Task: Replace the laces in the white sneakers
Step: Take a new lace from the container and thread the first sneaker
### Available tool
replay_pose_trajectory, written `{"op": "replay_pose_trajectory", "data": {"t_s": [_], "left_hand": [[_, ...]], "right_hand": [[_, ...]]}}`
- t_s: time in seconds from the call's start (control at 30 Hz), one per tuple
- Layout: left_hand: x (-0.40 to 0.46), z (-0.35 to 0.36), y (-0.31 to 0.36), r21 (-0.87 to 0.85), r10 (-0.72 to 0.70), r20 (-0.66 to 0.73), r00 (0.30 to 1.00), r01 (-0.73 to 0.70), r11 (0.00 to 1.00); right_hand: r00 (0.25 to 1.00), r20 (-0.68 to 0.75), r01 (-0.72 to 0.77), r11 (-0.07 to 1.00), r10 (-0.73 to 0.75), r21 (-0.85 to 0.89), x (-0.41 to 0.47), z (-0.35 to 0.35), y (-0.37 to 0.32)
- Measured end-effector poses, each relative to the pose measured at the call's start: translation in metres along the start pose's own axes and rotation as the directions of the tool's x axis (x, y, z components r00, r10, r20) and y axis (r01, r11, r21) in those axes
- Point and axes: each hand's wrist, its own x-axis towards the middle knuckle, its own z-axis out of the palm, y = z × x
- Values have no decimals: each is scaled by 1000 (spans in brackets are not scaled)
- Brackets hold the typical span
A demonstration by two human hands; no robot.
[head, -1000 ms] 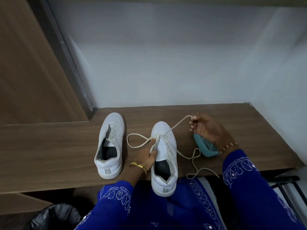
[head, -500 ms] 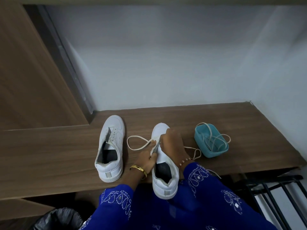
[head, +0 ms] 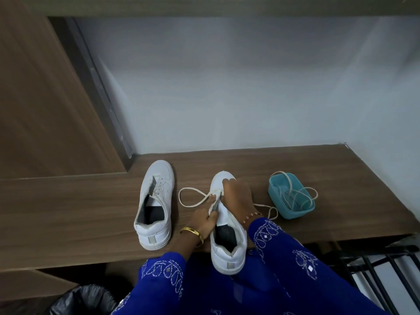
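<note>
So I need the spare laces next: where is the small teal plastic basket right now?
In the head view the small teal plastic basket sits on the wooden bench at the right, just beyond the right hand.

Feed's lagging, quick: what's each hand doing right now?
Left hand: grips the sneaker edge.
Right hand: on the eyelets; grip cannot be told.

We see a wood-grain desk set into a corner, pale walls behind and right. Brown wood panel on left. Black bin bag bottom left, black rack bottom right. Dim light.
</note>
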Motion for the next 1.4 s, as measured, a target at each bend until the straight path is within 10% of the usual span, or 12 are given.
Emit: {"op": "replay_pose_trajectory", "data": {"t_s": [0.43, 1.0, 1.2, 1.3, 1.4], "left_hand": [[3, 3, -2, -17, -15, -25, 1000, 14, 1000], [-3, -1, 7, 10, 4, -37, 999, -4, 1000], [-5, -3, 8, 21, -50, -3, 999, 50, 999], [-4, -1, 8, 72, -62, -27, 998, 64, 995], [-4, 0, 10, 99, -78, -42, 996, 82, 992]], "right_hand": [[992, -116, -29, 994, 41, 108, -4, 0, 8], [997, 21, 78, 974, -75, -212, 3, 3, -4], [1000, -25, -3, 979, 8, 203, 1, -3, 7], [979, 138, -201, 676, 147, 708, -4, -28, 17], [954, 136, -179, 140, 269, 974, -7, -65, 26]]}}
